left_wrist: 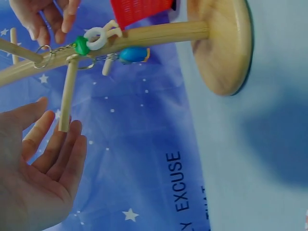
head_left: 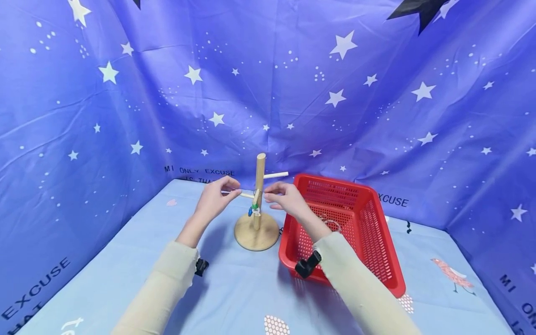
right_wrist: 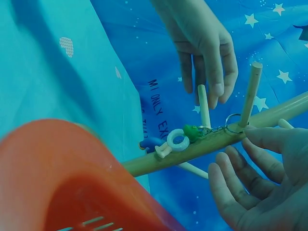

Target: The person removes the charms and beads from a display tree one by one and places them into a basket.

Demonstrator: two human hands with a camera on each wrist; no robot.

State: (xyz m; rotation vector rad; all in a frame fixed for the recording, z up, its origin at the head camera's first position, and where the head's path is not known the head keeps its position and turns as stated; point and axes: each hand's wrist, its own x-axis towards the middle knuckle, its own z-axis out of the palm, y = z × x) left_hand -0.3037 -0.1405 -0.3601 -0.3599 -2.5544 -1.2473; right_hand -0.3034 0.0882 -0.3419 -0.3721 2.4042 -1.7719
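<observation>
A wooden peg stand (head_left: 260, 170) stands upright on its round base, between both hands. Two keychains hang from its pegs: one with a green bead and a white ring (right_wrist: 178, 140), the other with a blue charm (left_wrist: 134, 55). My left hand (head_left: 217, 196) is around the tip of the left peg (left_wrist: 68, 96), fingers loosely spread, holding nothing. On the other side, my right hand (head_left: 286, 197) has its fingertips right by the metal ring (right_wrist: 234, 123) at the base of the front peg (right_wrist: 251, 91). No object shows in its relaxed fingers.
Right of the stand sits a red plastic basket (head_left: 378, 232), with metal rings (head_left: 332, 224) inside, under the right forearm. Another peg (head_left: 276, 175) juts right from high on the post. Blue starry cloth (head_left: 268, 83) hangs behind the light blue tablecloth (head_left: 234, 288).
</observation>
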